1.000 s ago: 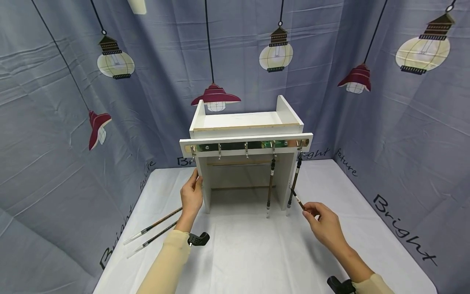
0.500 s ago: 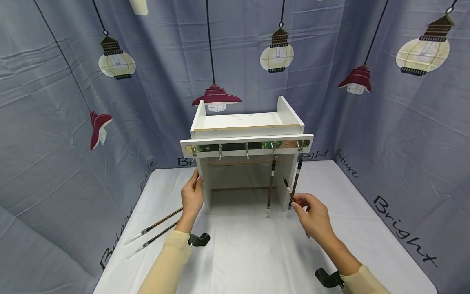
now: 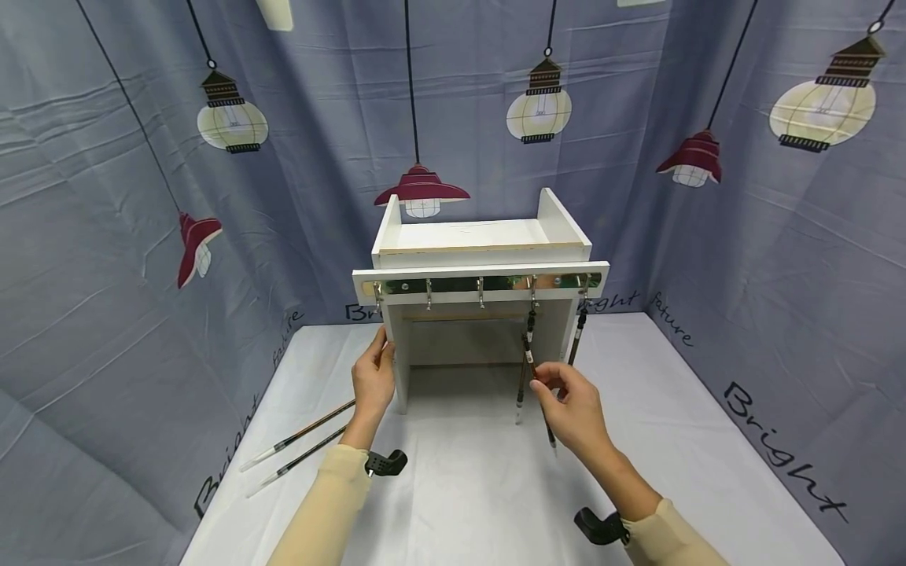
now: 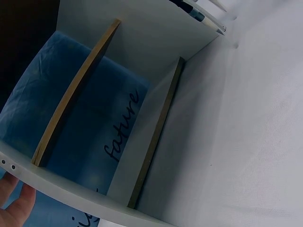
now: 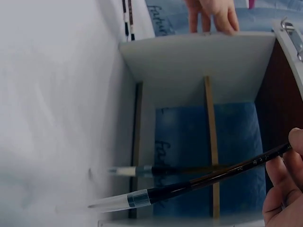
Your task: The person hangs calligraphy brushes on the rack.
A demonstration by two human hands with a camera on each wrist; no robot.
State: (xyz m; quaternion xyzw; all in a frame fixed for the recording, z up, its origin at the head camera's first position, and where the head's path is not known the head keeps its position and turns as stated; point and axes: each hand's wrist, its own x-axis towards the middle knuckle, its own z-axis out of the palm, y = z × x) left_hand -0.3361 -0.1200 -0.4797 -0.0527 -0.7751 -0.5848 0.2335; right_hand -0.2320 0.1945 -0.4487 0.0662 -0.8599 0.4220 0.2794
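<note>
My right hand (image 3: pixel 575 409) pinches a dark brush (image 5: pixel 208 179) near its upper end; its white tip points down and it crosses in front of a brush (image 3: pixel 521 393) hanging from the rack's fourth hook. Another brush (image 3: pixel 579 334) hangs from the rightmost hook, partly behind my right hand. My left hand (image 3: pixel 373 381) rests its fingers and thumb on the left side panel of the white rack (image 3: pixel 481 255); in the left wrist view its fingertips touch the panel (image 4: pixel 71 189). Three hooks on the left and middle carry nothing.
Two brushes (image 3: pixel 304 428) lie on the white table (image 3: pixel 460 503) left of the rack, partly behind my left arm. A patterned blue-grey curtain (image 3: pixel 311 157) surrounds the table at the back and sides.
My right hand has moved left with its brush, from beside the rightmost hanging brush to the one on the fourth hook. The left hand stays at the side panel; the view shifts slightly.
</note>
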